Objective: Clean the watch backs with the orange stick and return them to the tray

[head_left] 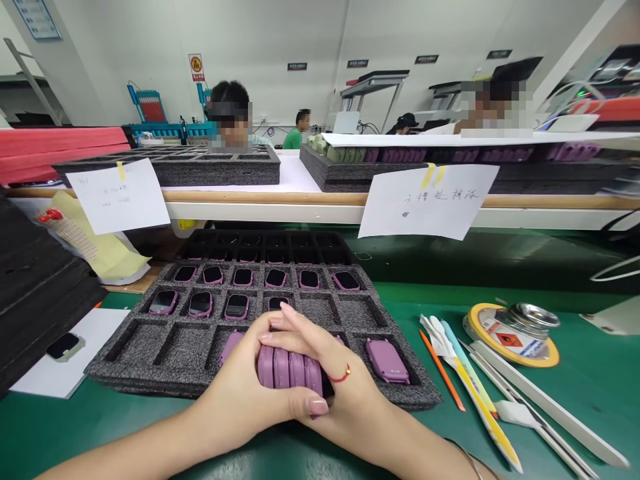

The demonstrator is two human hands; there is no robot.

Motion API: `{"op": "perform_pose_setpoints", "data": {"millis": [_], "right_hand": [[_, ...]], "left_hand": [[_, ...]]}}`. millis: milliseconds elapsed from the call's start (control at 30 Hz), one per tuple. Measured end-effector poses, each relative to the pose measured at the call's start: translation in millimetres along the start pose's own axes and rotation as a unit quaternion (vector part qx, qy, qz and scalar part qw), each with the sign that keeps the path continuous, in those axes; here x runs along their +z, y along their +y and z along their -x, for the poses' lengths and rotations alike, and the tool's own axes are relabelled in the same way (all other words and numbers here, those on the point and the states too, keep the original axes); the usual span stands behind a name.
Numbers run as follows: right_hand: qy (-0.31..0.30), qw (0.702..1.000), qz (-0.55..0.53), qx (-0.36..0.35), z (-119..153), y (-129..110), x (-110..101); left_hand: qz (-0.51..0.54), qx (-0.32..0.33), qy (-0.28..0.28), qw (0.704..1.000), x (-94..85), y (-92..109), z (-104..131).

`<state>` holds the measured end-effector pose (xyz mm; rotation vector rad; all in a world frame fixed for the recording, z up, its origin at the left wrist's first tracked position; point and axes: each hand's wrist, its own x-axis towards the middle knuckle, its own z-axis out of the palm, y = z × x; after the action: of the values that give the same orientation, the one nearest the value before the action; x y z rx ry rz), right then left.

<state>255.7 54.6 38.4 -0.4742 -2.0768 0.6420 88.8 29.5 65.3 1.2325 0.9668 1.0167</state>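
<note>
A stack of purple watch cases [290, 368], several of them side by side, is held above the front of a dark foam tray [145, 383]. My left hand [245, 383] wraps the stack from the left, its thumb across the near side. From the right, my right hand [345, 383] closes round it, and the fingers of both hands overlap on top. Behind them, purple watches with black screens [236, 307] sit in the tray's rear compartments. One purple case [387, 360] lies back up in the front right compartment. Another purple case [231, 348] is partly hidden behind my left hand.
On the right lie an orange stick [443, 370], a yellow-handled brush-like tool [483, 400], tweezers [530, 413] and a round tin [510, 333]. A green watch [65, 347] rests on white paper at left. Foam trays [175, 167] line the shelf; people sit beyond.
</note>
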Motion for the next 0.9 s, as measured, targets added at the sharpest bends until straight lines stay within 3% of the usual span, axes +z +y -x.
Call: {"op": "perform_pose_setpoints", "data": {"millis": [100, 167, 267, 400, 500, 700, 900], "right_hand": [[-0.004, 0.999, 0.034, -0.035, 0.0, -4.5, -4.0], [0.002, 1.0, 0.008, -0.023, 0.3, -6.0, -7.9], [0.015, 0.987, -0.136, 0.08, -0.4, -4.9, -13.0], [-0.007, 0.909, -0.346, 0.232, -5.6, -2.6, -16.0], [-0.038, 0.878, -0.388, 0.279, -9.9, -3.4, -17.4], [-0.066, 0.867, -0.385, 0.309, -11.5, -3.5, -16.8], [-0.028, 0.875, -0.351, 0.332, -12.1, -4.0, -12.4]], "left_hand": [[-0.062, 0.036, 0.025, 0.997, -1.3, -1.9, 2.3], [-0.128, 0.075, 0.023, 0.989, -3.1, -4.6, 3.7], [-0.223, 0.189, -0.001, 0.956, -6.1, -9.0, 4.8], [-0.275, 0.302, -0.018, 0.913, -7.3, -11.5, 4.7], [-0.293, 0.319, -0.004, 0.901, -7.0, -11.4, 4.3], [-0.308, 0.302, 0.003, 0.902, -4.4, -11.4, 2.5], [-0.292, 0.317, -0.04, 0.901, -4.2, -14.1, -2.8]]}}
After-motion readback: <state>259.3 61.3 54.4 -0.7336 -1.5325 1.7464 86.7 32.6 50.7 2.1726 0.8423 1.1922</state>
